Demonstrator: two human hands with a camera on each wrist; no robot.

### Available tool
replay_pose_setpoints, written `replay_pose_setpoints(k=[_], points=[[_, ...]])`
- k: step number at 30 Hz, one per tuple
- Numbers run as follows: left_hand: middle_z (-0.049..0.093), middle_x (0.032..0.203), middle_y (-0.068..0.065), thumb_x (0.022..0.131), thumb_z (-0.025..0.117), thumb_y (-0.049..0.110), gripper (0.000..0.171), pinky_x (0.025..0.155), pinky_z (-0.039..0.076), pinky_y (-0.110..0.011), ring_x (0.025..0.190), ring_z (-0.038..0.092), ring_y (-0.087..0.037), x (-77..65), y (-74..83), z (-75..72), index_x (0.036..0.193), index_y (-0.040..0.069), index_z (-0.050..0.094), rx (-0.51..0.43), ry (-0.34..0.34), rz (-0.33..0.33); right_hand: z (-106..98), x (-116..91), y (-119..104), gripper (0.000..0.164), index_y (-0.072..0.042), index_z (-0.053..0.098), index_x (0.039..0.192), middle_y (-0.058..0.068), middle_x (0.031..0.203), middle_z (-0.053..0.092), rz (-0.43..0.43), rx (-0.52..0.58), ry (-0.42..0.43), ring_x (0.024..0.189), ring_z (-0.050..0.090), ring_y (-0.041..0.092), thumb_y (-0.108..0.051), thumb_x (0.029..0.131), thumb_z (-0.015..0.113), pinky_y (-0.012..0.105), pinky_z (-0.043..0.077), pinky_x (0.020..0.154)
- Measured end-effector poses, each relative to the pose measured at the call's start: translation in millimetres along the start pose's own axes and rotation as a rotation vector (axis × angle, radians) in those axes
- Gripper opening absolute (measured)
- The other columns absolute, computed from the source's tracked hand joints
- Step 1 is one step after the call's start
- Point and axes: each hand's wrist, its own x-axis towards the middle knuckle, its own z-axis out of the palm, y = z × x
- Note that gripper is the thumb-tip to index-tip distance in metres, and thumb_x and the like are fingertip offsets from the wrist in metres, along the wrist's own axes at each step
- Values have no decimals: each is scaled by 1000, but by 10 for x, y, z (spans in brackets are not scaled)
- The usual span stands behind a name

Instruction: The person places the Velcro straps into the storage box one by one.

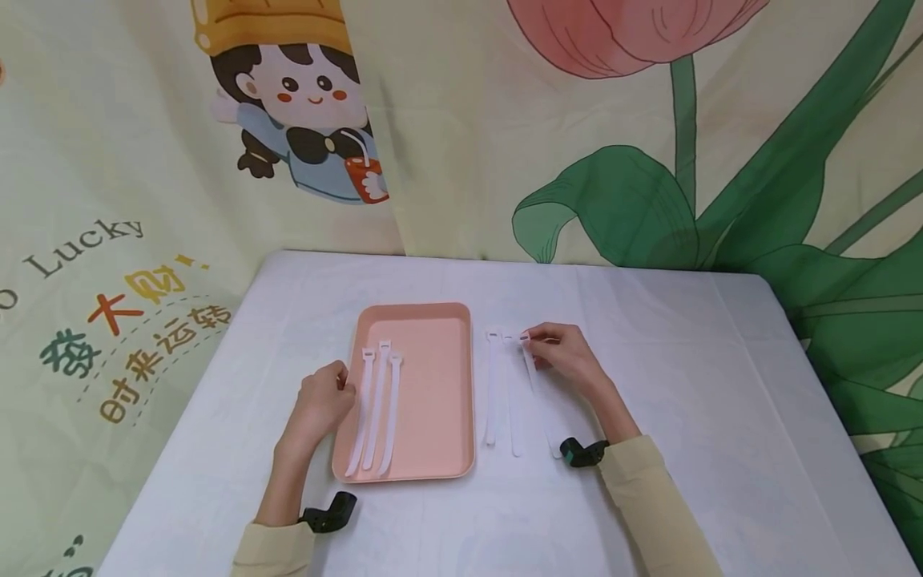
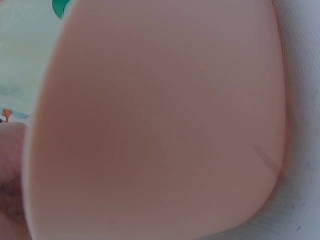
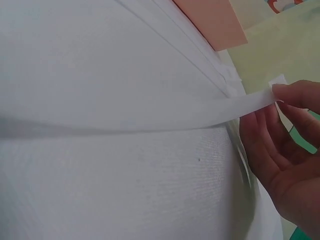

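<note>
At the left rim of a pink tray (image 1: 433, 393), my left hand (image 1: 324, 401) has its fingers curled and grips the edge. Inside the tray's left half lie three white cable straps (image 1: 375, 409), slotted heads toward the back. My right hand (image 1: 562, 353) pinches the slotted head of another white cable strap (image 1: 537, 393) between thumb and fingers. Its head end is lifted and its tail slants down to the table, as the right wrist view shows on the strap (image 3: 240, 105). Two more white straps (image 1: 492, 393) lie between the tray and my right hand.
A white cloth covers the table (image 1: 671, 385). Behind its back edge hangs a printed curtain (image 1: 447, 160) with a cartoon figure and a large flower. Black wrist cameras (image 1: 328, 513) sit at both cuffs.
</note>
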Motion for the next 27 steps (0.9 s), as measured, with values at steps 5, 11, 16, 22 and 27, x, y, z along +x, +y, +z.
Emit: replay_pose_setpoints(k=[5, 11, 16, 22, 27], points=[[52, 67, -9, 94, 49, 4, 11, 53, 39, -30, 62, 51, -21, -8, 5, -12, 85, 1, 54, -2, -4, -1, 4, -2, -23, 29, -4, 71, 120, 12, 105, 70, -12, 13, 21, 81, 63, 22, -23, 99, 67, 29, 56, 72], [53, 67, -8, 93, 49, 3, 10, 53, 38, -30, 61, 51, -20, -27, 9, -28, 84, 1, 54, -11, 1, 14, 11, -19, -87, 30, -5, 71, 119, 12, 101, 71, -19, 35, 29, 78, 64, 24, -26, 98, 68, 32, 56, 71], [52, 66, -8, 93, 49, 3, 10, 53, 38, -30, 61, 51, -20, -29, 6, -33, 83, 2, 54, -18, 4, 18, 36, -20, -149, 31, -5, 70, 119, 12, 102, 72, -24, 50, 32, 77, 64, 23, -27, 98, 68, 34, 57, 72], [51, 66, -8, 94, 49, 3, 10, 53, 38, -30, 60, 50, -20, -21, 19, -41, 85, 1, 54, -21, -1, 19, 74, -25, -249, 31, -3, 70, 119, 14, 104, 73, -32, 84, 41, 72, 66, 22, -25, 97, 70, 32, 59, 68], [52, 67, -9, 93, 49, 2, 10, 53, 38, -31, 60, 50, -21, -26, 23, -43, 85, 1, 54, -21, -1, 14, 116, -39, -331, 32, -1, 68, 121, 16, 104, 73, -44, 114, 24, 72, 69, 21, -24, 99, 68, 33, 60, 68]])
